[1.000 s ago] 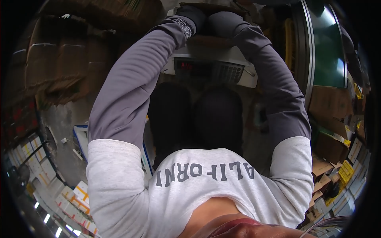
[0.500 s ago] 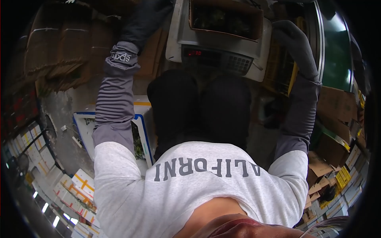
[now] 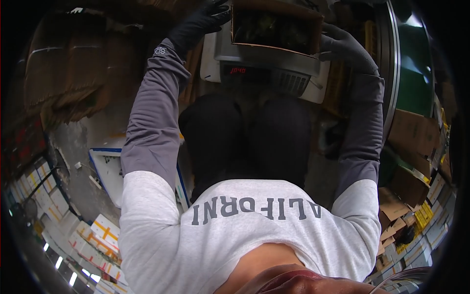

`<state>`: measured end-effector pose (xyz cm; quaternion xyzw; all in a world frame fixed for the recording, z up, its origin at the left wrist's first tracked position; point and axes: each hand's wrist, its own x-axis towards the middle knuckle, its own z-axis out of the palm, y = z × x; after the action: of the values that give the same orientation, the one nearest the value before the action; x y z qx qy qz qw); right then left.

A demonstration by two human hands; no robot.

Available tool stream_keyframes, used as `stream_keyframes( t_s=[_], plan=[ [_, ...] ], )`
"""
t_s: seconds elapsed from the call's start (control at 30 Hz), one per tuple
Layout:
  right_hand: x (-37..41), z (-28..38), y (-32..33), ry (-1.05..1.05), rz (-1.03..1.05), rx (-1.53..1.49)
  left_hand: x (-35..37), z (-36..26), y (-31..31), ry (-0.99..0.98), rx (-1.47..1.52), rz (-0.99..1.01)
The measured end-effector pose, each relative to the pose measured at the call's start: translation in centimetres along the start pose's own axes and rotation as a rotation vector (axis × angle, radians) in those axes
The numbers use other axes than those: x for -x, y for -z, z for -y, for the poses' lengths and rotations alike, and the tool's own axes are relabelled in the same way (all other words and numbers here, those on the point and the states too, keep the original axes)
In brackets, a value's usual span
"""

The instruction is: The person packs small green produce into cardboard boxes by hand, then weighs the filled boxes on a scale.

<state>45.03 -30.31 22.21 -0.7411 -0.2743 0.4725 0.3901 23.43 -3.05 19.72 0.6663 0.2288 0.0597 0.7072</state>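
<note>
A cardboard box (image 3: 276,47) with dark green leafy contents sits on a weighing scale (image 3: 267,58) whose red display reads about 1040. My left hand (image 3: 201,23), in a dark glove, is at the box's left side with its fingers apart; whether it touches the cardboard is unclear. On the other side, my right hand (image 3: 346,49), in a grey glove, has spread fingers at the box's right edge, apparently touching it. Neither hand visibly grips anything.
Stacked flattened cardboard (image 3: 66,59) stands at the left. A white foam box with a blue rim (image 3: 105,150) is beside my left arm. A yellow crate (image 3: 335,81) stands right of the scale, and opened cartons (image 3: 413,134) lie farther right. White boxes (image 3: 105,230) fill the lower left.
Both hands have moved inward to the sides of the box, and the left hand's fingers now show. The red display reading has changed. The view has shifted slightly.
</note>
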Motion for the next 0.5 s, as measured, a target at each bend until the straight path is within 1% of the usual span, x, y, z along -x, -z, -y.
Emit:
stream_keyframes(
  t_s=[0.07, 0.13, 0.17, 0.23, 0.27, 0.3, 0.33, 0.37, 0.4, 0.43, 0.47, 0.5],
  plan=[
    [-1.7, -0.5, -1.8, -0.005, 0.007, -0.026, -2.0, 3.7, -0.3, -0.114, -0.065, 0.092],
    [-5.6, -2.9, -4.3, -0.018, -0.030, 0.183, -3.6, 5.9, -1.5, -0.238, -0.130, 0.195],
    [-6.5, -3.6, -4.0, -0.005, 0.002, 0.179, -4.2, 5.8, -2.6, -0.166, -0.082, 0.143],
    [-7.0, -4.8, -3.1, 0.012, 0.058, 0.165, -3.7, 4.3, -3.3, -0.006, -0.131, 0.063],
    [-7.0, -5.5, -3.2, -0.007, 0.013, -0.012, -3.3, 3.3, -3.3, 0.067, -0.160, 0.029],
    [-7.0, -6.0, -3.6, -0.022, -0.045, -0.191, -2.8, 2.9, -2.4, 0.153, -0.123, 0.135],
    [-6.7, -6.2, -3.6, -0.028, -0.125, -0.372, -3.4, 7.2, 0.6, -0.451, -0.729, 0.304],
    [-5.9, -5.8, -4.0, -0.003, -0.153, -0.476, -2.8, 8.1, 0.2, -0.350, -0.592, 0.285],
    [-4.8, -4.9, -4.6, 0.026, -0.186, -0.577, -2.3, 9.0, 0.2, -0.424, -0.522, 0.311],
    [-3.8, -4.2, -4.5, -0.068, -0.190, -0.578, -2.5, 10.4, 0.5, -0.116, -0.232, 0.310],
    [-4.6, -5.5, -5.1, 0.008, -0.163, -0.794, -1.3, 8.0, -1.7, -0.308, -0.350, 0.245],
    [-5.3, -6.7, -5.7, 0.078, -0.122, -1.012, -1.2, 7.2, -2.6, -0.067, -0.039, 0.185]
  ],
)
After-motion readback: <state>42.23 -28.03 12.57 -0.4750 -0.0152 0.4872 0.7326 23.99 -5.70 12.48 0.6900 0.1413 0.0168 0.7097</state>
